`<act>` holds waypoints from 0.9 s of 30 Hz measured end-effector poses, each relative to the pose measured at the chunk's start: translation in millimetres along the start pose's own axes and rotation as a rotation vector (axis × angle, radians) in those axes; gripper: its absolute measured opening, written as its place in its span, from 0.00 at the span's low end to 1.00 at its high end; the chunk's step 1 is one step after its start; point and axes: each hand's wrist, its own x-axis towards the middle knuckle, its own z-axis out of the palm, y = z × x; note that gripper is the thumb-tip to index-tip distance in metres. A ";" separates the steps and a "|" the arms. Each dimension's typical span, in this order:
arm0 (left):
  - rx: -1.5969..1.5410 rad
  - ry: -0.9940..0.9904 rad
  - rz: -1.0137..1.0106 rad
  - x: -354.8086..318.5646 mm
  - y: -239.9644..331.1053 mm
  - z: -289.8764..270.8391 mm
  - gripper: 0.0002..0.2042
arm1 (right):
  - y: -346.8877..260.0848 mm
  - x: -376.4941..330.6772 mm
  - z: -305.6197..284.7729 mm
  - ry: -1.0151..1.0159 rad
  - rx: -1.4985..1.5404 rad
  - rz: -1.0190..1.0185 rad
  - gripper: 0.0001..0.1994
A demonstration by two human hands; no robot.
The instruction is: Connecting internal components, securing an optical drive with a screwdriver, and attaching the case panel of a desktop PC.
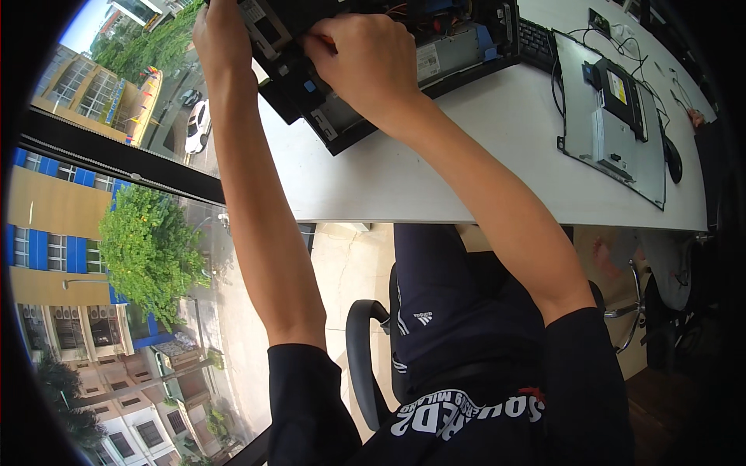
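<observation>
Desktop computer case lies open on the far part of the white counter, its left end close to the counter's left edge. The right hand has its fingers curled narrow inside; whether they grip anything, I cannot tell. The left hand reaches beyond view, so its fingers' state cannot be told either. A hard tug could strain the exposed wires; a leftward shove could push the case over the edge.

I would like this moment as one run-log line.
right hand: over open computer case | left hand: at its left end, cut by frame | metal panel: on desk, right
</observation>
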 end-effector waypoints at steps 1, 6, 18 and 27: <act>0.011 0.012 -0.002 -0.5 0.2 1.3 0.18 | 2.1 0.1 -3.3 0.007 -0.003 0.004 0.05; -0.010 0.029 0.005 -6.6 3.7 3.4 0.19 | -1.2 -2.4 -56.8 -0.056 -0.161 -0.248 0.06; -0.033 0.006 0.035 17.1 -13.5 -10.3 0.19 | 23.8 -11.9 -63.0 -0.075 -0.308 -0.346 0.05; -0.001 0.039 0.049 9.9 -7.2 -1.1 0.21 | 12.7 -21.3 -9.8 0.006 -0.244 -0.203 0.08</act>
